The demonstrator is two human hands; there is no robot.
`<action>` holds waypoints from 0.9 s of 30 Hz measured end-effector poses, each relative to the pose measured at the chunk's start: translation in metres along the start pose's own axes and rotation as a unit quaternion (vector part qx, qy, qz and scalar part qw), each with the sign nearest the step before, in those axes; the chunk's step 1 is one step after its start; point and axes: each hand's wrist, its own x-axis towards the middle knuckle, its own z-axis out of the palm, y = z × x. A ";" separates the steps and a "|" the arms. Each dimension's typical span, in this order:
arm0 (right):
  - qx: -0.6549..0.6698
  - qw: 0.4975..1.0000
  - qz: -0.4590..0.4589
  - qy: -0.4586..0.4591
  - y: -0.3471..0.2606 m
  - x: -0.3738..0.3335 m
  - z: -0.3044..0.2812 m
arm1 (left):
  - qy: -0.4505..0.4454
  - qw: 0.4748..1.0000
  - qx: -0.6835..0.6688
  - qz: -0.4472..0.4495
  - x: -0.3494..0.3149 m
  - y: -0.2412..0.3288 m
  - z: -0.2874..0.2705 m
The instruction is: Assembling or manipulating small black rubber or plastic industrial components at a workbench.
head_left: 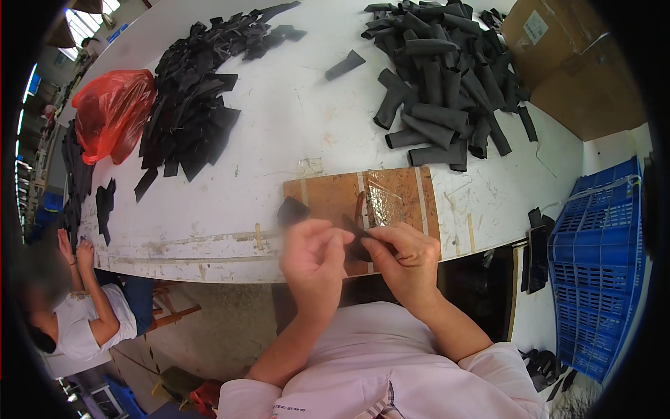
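Note:
My right hand pinches a small dark piece of fabric between thumb and forefinger, over the near edge of a brown board. Close beside it, my left hand has curled fingers. Motion smears that hand, so whether it grips the fabric does not show. Just beyond the left hand is another dark piece, also blurred. A thin brown strip stands out against the board near the fabric. Clear tape covers part of the board.
Rolled dark grey fabric tubes are heaped at the far right beside a cardboard box. Flat black pieces form a pile at the left, next to a red plastic bag. A blue crate stands right. Another person sits left.

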 end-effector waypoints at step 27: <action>0.401 0.857 0.315 -0.074 -0.015 0.006 -0.015 | -0.165 0.985 0.023 -0.039 0.000 0.006 -0.016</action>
